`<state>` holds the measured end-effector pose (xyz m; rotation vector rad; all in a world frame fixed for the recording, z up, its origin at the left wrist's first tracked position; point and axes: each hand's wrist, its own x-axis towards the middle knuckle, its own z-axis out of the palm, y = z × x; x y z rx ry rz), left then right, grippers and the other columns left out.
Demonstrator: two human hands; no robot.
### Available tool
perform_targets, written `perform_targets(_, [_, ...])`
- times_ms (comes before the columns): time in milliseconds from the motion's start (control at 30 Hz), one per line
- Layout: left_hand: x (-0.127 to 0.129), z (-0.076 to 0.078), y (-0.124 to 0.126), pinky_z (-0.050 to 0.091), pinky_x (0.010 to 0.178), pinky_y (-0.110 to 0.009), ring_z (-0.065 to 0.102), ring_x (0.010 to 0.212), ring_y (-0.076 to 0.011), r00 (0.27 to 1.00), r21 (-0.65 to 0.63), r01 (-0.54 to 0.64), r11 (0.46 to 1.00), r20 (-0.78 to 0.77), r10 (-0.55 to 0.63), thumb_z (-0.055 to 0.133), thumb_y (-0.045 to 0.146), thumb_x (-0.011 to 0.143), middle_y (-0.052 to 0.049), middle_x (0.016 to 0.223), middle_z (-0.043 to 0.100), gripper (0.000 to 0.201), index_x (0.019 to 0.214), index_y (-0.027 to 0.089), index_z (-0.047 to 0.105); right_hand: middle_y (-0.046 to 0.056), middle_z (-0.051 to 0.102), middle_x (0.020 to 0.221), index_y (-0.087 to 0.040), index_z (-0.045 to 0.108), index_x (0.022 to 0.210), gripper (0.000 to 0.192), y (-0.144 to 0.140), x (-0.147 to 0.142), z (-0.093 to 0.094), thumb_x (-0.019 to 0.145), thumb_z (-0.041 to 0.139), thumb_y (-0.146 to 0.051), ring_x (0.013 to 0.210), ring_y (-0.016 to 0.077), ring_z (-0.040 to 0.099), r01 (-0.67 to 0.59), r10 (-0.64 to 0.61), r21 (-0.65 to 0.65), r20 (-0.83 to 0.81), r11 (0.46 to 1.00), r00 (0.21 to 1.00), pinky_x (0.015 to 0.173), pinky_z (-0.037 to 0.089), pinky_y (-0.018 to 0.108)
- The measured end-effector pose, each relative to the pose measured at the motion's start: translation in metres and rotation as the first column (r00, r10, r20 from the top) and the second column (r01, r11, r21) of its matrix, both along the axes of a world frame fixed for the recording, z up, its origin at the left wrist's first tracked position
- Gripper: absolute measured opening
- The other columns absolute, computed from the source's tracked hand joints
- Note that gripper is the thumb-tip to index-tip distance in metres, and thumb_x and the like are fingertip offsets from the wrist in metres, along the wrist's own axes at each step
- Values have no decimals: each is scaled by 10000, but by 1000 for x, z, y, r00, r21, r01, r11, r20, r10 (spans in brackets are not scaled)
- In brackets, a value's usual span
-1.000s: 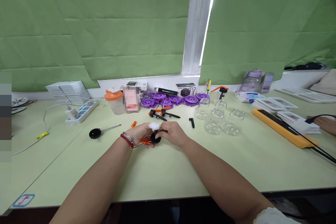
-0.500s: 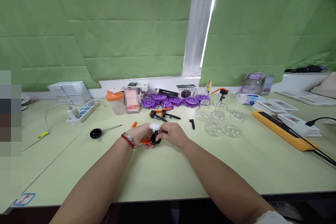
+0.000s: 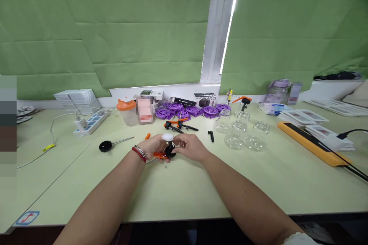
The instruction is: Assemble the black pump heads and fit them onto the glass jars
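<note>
My left hand (image 3: 153, 148) is closed around a small assembly (image 3: 170, 151) with a black round base, a black stem, a white rounded top and an orange lever (image 3: 160, 155). The fingers of my right hand (image 3: 191, 147) pinch the same piece at its right side, by the stem and base. A thin metal rod (image 3: 151, 160) sticks out below my left hand; what it joins is hidden. One tiny pale bit (image 3: 166, 167) lies on the table just below the hands, too small to name.
A black round part with a metal rod (image 3: 105, 146) lies at left. Black-and-orange handles (image 3: 179, 125), purple wheel-like parts (image 3: 175, 108) and a black elbow piece (image 3: 211, 136) sit beyond the hands. Clear glass jars (image 3: 239, 127) stand right, near an orange power strip (image 3: 312, 143).
The tiny pale bit now shows on the table below the hands. My right fingers have shifted slightly, showing more of the black stem. Both hands stay on the assembly.
</note>
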<state>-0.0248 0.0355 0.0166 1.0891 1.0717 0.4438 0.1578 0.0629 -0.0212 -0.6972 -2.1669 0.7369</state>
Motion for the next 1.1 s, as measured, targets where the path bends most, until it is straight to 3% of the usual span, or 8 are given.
perform_targets(67, [0, -1, 1, 337, 388, -241, 622, 570, -229, 1000, -1, 1, 1000, 7, -1, 515, 569, 688, -81, 750, 629, 569, 1079, 155, 534, -29, 614, 709, -188, 649, 840, 145, 2, -1, 1, 711, 710, -212, 604, 94, 538, -2, 3, -11, 21, 1000, 1000, 573, 394, 202])
perform_targets(167, [-4, -4, 2, 366, 401, -255, 629, 570, -242, 996, 1, -31, 1000, 78, 31, 522, 561, 683, -88, 781, 636, 585, 1112, 164, 515, -38, 580, 612, -179, 628, 731, 113, -1, -2, 8, 695, 719, -235, 558, 101, 511, 147, -144, -14, 120, 989, 982, 539, 368, 211])
perform_targets(267, [-10, -8, 5, 413, 439, -276, 631, 580, -232, 973, 4, -145, 989, 183, 142, 498, 565, 710, -91, 818, 646, 576, 1140, 182, 498, -7, 590, 588, -179, 620, 704, 161, -28, -4, 13, 771, 647, -323, 539, 122, 515, 213, -212, 16, 212, 977, 954, 532, 386, 239])
perform_targets(367, [-15, -11, 9, 413, 429, -275, 635, 589, -240, 950, -21, -210, 977, 231, 210, 457, 592, 731, -114, 849, 655, 605, 1165, 171, 485, 112, 665, 1037, -183, 633, 1040, 290, -73, -12, 6, 840, 541, -371, 930, 230, 598, -77, 23, 190, 273, 979, 962, 814, 449, 358])
perform_targets(467, [-18, -10, 13, 401, 404, -273, 647, 602, -273, 948, -68, -187, 980, 248, 198, 438, 618, 727, -138, 869, 658, 657, 1195, 158, 462, 125, 377, 1451, -177, 483, 1316, 458, -106, -23, -8, 905, 429, -371, 1352, 288, 286, -480, 348, 212, 457, 851, 819, 1091, 230, 458])
perform_targets(533, [-19, -8, 13, 411, 411, -276, 651, 614, -276, 945, -72, -180, 981, 266, 192, 438, 621, 729, -149, 885, 658, 668, 1201, 149, 459, 139, 274, 1498, -123, 325, 1424, 546, -111, -28, -15, 940, 338, -378, 1406, 258, 159, -535, 416, 99, 518, 839, 747, 1136, 136, 454])
perform_targets(667, [-21, -4, 10, 425, 429, -277, 655, 648, -273, 939, -71, -183, 981, 283, 195, 453, 619, 720, -154, 917, 654, 663, 1185, 146, 475, 156, 200, 1511, -98, 189, 1469, 651, -96, -25, -16, 934, 331, -441, 1419, 243, 100, -517, 447, -20, 531, 856, 720, 1156, 82, 450])
perform_targets(1100, [-19, -5, 7, 382, 415, -267, 628, 567, -238, 965, 6, -208, 978, 163, 205, 442, 586, 757, -131, 871, 651, 577, 1154, 171, 492, 79, 294, 1496, -242, 282, 1446, 577, -26, 25, -16, 914, 424, -415, 1407, 273, 153, -364, 331, -33, 503, 931, 798, 1124, 56, 548])
